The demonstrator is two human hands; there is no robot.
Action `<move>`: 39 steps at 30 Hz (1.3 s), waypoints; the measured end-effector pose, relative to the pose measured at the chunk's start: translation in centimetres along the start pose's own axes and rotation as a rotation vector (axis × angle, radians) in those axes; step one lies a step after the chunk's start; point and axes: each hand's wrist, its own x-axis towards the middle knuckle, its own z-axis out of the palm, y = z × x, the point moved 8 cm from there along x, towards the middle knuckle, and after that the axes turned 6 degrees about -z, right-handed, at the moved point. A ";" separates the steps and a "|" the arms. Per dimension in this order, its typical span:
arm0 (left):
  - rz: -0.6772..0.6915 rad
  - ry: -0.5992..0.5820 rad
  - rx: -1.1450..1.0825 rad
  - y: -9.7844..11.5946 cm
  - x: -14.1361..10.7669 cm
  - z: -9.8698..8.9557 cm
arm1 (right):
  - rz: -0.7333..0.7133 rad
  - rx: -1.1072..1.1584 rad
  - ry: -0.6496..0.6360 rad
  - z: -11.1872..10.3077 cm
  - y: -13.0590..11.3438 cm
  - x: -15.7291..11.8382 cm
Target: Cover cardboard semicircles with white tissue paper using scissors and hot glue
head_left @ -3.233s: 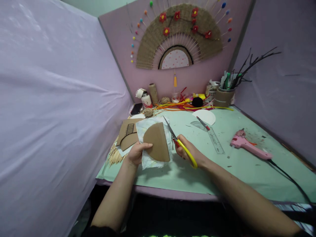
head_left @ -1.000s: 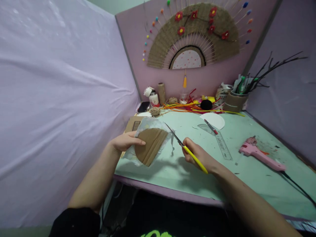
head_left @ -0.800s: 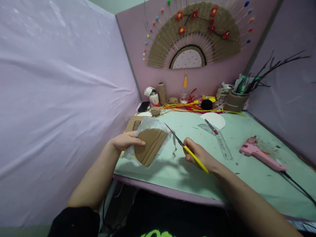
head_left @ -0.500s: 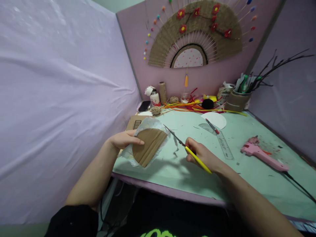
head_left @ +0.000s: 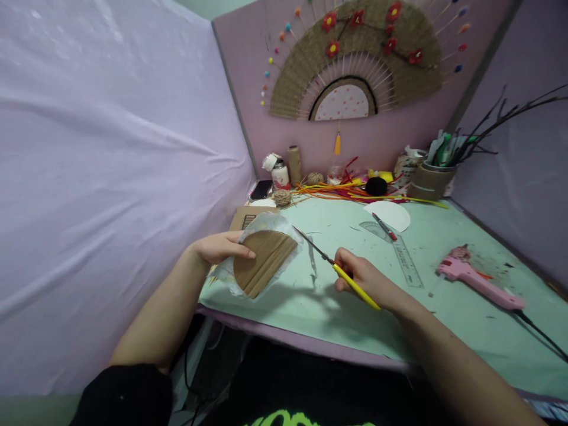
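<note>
My left hand (head_left: 229, 248) grips a half-round piece of brown cardboard (head_left: 265, 260), thumb on its face and the other fingers hidden behind. Pale, thin patterned material (head_left: 267, 222) sticks out past the cardboard's edges. In my right hand (head_left: 357, 272) is a pair of scissors (head_left: 355, 286) with yellow handles, its blades pointing up and left. The blade tips reach the pale material at the cardboard's upper right corner. A thin grey strip (head_left: 312, 260) hangs or lies just under the blades; I cannot tell which.
A pink glue gun (head_left: 481, 284) with a cord lies at right. A clear ruler (head_left: 406, 260), a red pen (head_left: 384, 226) and a white paper shape (head_left: 394, 214) lie mid-table. Behind are colourful pipe cleaners (head_left: 331, 190), twine (head_left: 282, 198) and a pot (head_left: 430, 180) holding twigs.
The cardboard and my left hand have shifted slightly left. The thin strip below the blades hangs longer and straighter. The view has turned a little.
</note>
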 end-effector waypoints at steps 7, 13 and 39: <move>0.070 -0.060 0.235 0.5 0.4 -0.3 | -0.036 -0.003 -0.057 0.5 -0.5 -0.1; 0.110 -0.073 0.335 0.9 0.3 0.2 | -0.048 -0.012 -0.074 0.7 -0.6 -0.2; -0.029 -0.054 0.046 -0.7 0.9 0.4 | -0.004 0.018 -0.053 0.5 -0.5 -0.1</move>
